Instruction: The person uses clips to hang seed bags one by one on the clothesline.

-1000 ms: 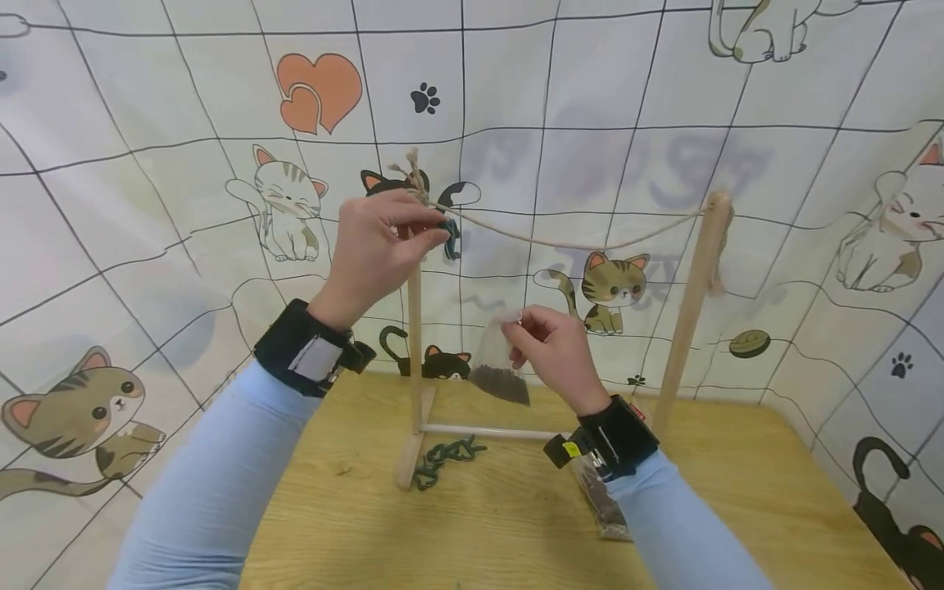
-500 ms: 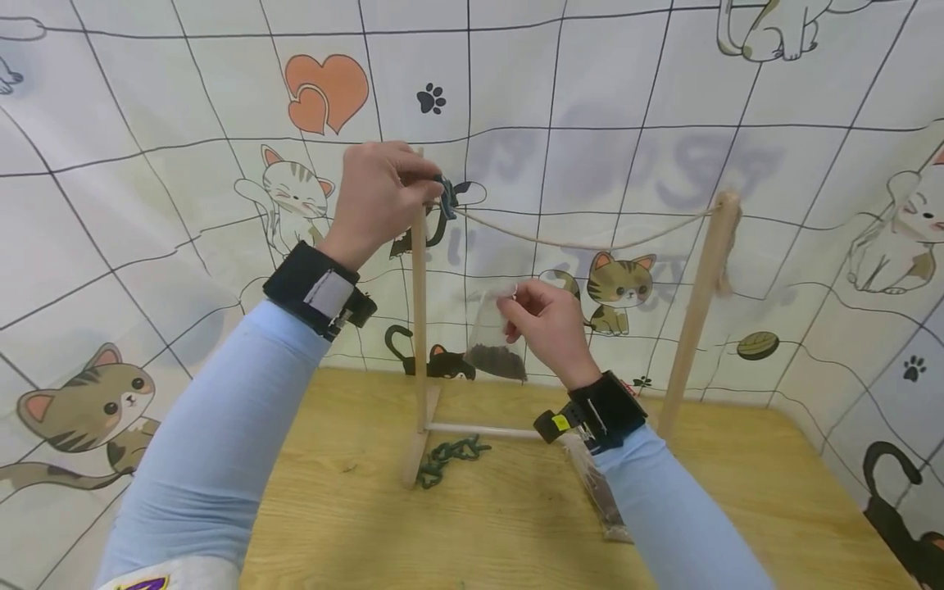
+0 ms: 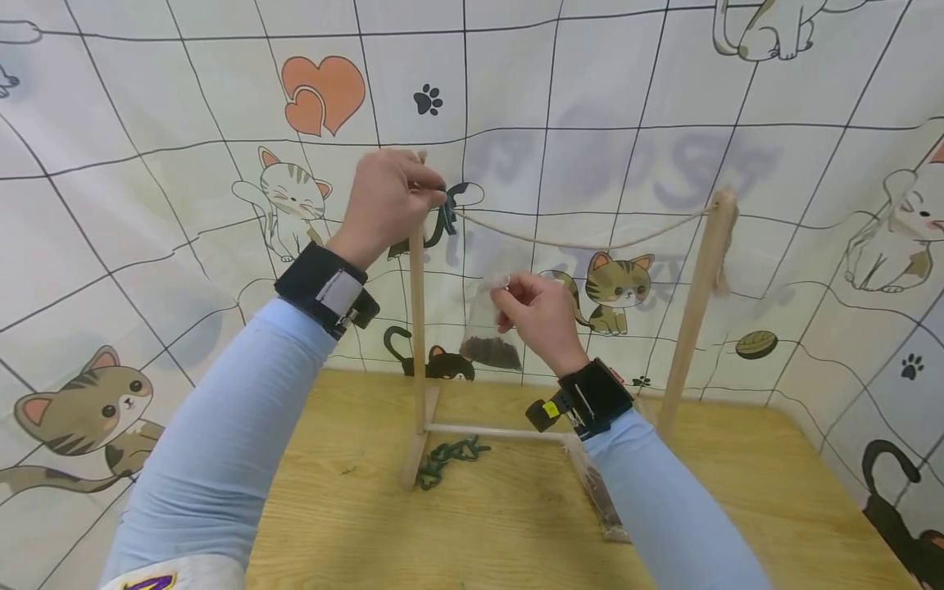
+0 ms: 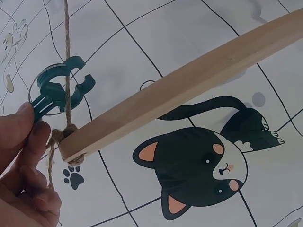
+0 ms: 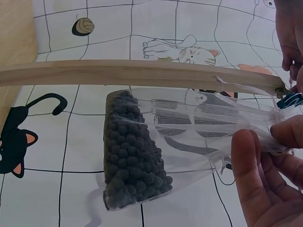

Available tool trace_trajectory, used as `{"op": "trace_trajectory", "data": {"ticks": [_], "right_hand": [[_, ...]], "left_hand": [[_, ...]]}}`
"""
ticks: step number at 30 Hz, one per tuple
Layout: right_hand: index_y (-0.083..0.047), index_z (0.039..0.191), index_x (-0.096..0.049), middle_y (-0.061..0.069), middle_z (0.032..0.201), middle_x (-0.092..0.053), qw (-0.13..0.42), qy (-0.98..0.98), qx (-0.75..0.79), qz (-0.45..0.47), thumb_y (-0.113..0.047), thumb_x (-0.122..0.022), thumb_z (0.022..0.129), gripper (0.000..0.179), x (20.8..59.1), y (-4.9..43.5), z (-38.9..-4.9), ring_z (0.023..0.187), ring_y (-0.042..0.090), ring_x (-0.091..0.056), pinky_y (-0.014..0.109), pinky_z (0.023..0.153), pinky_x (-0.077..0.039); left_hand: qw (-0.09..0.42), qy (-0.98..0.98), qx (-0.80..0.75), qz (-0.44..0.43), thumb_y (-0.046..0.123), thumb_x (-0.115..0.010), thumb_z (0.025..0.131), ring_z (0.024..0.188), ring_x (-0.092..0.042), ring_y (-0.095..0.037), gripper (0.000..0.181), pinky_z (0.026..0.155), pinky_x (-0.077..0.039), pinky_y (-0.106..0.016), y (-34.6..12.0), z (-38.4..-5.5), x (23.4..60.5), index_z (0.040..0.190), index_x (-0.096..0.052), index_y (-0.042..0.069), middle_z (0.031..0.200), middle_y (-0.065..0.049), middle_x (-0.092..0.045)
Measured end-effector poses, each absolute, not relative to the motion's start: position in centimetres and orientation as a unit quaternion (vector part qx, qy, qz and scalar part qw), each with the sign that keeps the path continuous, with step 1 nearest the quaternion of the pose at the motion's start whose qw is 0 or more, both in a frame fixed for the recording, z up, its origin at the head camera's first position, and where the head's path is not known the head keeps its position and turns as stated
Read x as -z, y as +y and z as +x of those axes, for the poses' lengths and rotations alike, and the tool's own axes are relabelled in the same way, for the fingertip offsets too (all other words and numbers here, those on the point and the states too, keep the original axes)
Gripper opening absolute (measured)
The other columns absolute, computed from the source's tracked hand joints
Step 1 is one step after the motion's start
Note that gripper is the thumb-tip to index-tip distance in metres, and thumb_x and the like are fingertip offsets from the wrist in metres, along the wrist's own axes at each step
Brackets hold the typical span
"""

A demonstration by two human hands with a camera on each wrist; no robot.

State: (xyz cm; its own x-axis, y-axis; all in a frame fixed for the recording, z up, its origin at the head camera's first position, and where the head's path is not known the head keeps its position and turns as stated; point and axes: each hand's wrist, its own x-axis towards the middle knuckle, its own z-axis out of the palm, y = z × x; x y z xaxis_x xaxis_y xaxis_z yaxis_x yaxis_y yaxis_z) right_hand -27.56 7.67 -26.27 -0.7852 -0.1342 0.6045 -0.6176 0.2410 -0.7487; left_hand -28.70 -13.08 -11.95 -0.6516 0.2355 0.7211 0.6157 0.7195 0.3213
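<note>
My left hand (image 3: 387, 201) pinches the handles of a green plastic spring clip (image 4: 54, 94) at the left end of the twine (image 3: 546, 242). In the left wrist view the clip's jaws stand spread, and the twine runs across them just beside its knot on the wooden post (image 4: 156, 97). My right hand (image 3: 542, 315) is lower and to the right, pinching the gathered neck of a sheer drawstring mesh bag (image 5: 203, 127). Small round dark beads (image 5: 132, 161) fill the bottom of the bag, which hangs above the table.
The twine sags between the left post (image 3: 417, 328) and right post (image 3: 693, 303) of a wooden frame, joined low by a pale crossbar (image 3: 501, 431). Several green clips (image 3: 446, 459) lie by its left foot. A clear packet (image 3: 608, 512) is partly under my right sleeve. A cat-print cloth hangs behind.
My left hand has risen, bringing the clip from below the twine up to it, then shifted slightly. My right hand has moved up and a little left with the mesh bag.
</note>
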Motion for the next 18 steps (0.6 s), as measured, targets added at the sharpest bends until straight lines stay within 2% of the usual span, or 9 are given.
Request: {"op": "trace_trajectory", "data": {"ticks": [4, 11, 16, 18], "right_hand": [[0.002, 0.089, -0.07, 0.015, 0.072, -0.069, 0.217, -0.754, -0.573, 0.236, -0.009, -0.069, 0.098, 0.014, 25.5, 7.1, -28.1, 0.057, 0.014, -0.066, 0.027, 0.061, -0.06], [0.003, 0.087, -0.069, 0.016, 0.075, -0.07, 0.237, -0.74, -0.59, 0.221, -0.008, -0.067, 0.098, 0.016, 23.9, 6.1, -29.0, 0.057, 0.008, -0.067, 0.025, 0.063, -0.06], [0.007, 0.098, -0.072, 0.024, 0.084, -0.072, 0.255, -0.733, -0.591, 0.219, -0.005, -0.066, 0.099, 0.013, 23.0, 5.5, -29.7, 0.058, 0.005, -0.066, 0.023, 0.061, -0.059], [0.007, 0.101, -0.073, 0.025, 0.087, -0.073, 0.257, -0.729, -0.596, 0.218, -0.004, -0.066, 0.099, 0.013, 22.8, 5.2, -29.9, 0.058, 0.005, -0.066, 0.023, 0.061, -0.059]], "left_hand": [[0.333, -0.87, 0.272, -0.24, 0.001, -0.076, 0.089, 0.135, -0.058, -0.027, 0.013, 0.1, -0.052, -0.04, -12.9, -28.7, 12.1, 0.101, -0.082, 0.0, 0.105, -0.018, -0.076], [0.332, -0.879, 0.255, -0.229, 0.004, -0.075, 0.091, 0.126, -0.062, -0.029, 0.012, 0.097, -0.049, -0.041, -12.6, -28.7, 12.3, 0.101, -0.082, 0.002, 0.103, -0.015, -0.077], [0.331, -0.88, 0.254, -0.228, 0.004, -0.075, 0.091, 0.126, -0.062, -0.029, 0.011, 0.094, -0.051, -0.04, -12.5, -28.6, 12.4, 0.099, -0.082, 0.001, 0.101, -0.016, -0.078], [0.328, -0.88, 0.257, -0.227, 0.004, -0.075, 0.091, 0.12, -0.064, -0.029, 0.011, 0.091, -0.05, -0.039, -12.4, -28.6, 12.4, 0.1, -0.082, 0.001, 0.101, -0.016, -0.078]]}}
